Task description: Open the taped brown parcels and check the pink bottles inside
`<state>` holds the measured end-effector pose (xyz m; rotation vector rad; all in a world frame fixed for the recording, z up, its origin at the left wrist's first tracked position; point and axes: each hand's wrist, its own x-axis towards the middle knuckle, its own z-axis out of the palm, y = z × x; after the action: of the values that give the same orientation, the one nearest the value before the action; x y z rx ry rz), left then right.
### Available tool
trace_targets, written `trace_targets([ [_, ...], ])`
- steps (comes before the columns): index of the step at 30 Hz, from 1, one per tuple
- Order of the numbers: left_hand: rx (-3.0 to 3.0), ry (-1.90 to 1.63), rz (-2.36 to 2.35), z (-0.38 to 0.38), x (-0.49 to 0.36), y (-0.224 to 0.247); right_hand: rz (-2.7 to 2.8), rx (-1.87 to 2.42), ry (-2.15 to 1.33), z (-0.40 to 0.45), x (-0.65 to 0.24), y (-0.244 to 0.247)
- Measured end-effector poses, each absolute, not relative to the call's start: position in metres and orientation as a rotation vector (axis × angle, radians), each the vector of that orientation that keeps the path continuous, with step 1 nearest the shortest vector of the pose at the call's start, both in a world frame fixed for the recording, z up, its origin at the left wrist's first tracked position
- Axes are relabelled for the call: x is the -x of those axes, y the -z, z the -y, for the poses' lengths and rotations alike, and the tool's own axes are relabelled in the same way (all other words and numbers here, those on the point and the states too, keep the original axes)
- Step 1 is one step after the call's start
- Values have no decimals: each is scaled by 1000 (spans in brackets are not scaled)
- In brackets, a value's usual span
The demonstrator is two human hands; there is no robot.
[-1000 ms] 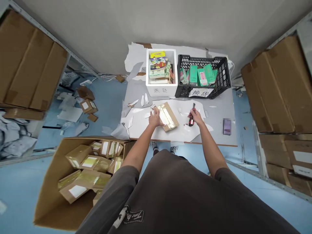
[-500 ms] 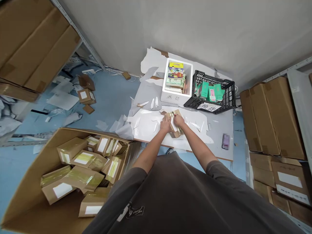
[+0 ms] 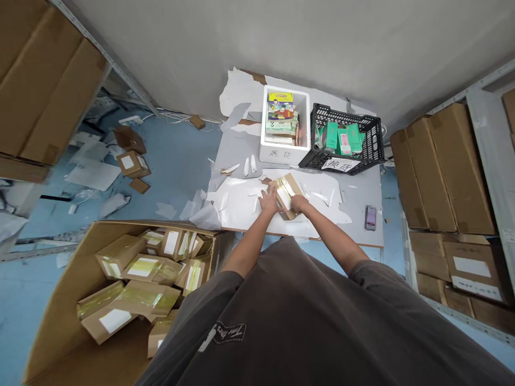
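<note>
A small cardboard box [image 3: 294, 184] with shiny tape and a white label lies on the paper-covered table [image 3: 364, 187], slightly turned. My left hand [image 3: 269, 199] grips its left side, fingers against the edge. At the near right part of the box, my right hand [image 3: 298, 203] is closed low over the tape. Whatever its fingers hold is too small to make out. Torn white paper scraps [image 3: 250, 165] lie beyond my left hand.
Behind the box stand a white foam box [image 3: 284, 155] of packages and a black crate [image 3: 341, 166] with green boxes. A phone [image 3: 370, 218] lies at right. A large carton [image 3: 60, 300] of taped parcels stands at lower left. Shelves [image 3: 488, 145] hold cartons.
My right hand has drawn back along the box from its far end to its near right side. My left hand stays at the box's left. The camera view has shifted slightly.
</note>
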<state>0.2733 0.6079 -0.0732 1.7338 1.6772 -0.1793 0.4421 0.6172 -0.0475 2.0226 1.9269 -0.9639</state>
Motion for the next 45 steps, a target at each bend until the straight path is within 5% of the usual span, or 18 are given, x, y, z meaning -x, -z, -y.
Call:
trace_targets([
  [10,-1766,453,-1727,-613,-283,67,-1491,-1751,1024,-539,-482,24],
  [16,-1813,497,-1740,-616,-290,61,-1523,-2054,1188,-534,-530,11],
  [25,-1967,507,-1813,-582,-316,64,-1501,-2476,1113,-574,-547,73],
  [32,-2487,478,-1010,-602,-324,55,-1556,-2526,1164,-578,-546,91],
  [45,-2312,646,-1324,-574,-339,60,-1821,-2367,1453,-583,-555,92],
])
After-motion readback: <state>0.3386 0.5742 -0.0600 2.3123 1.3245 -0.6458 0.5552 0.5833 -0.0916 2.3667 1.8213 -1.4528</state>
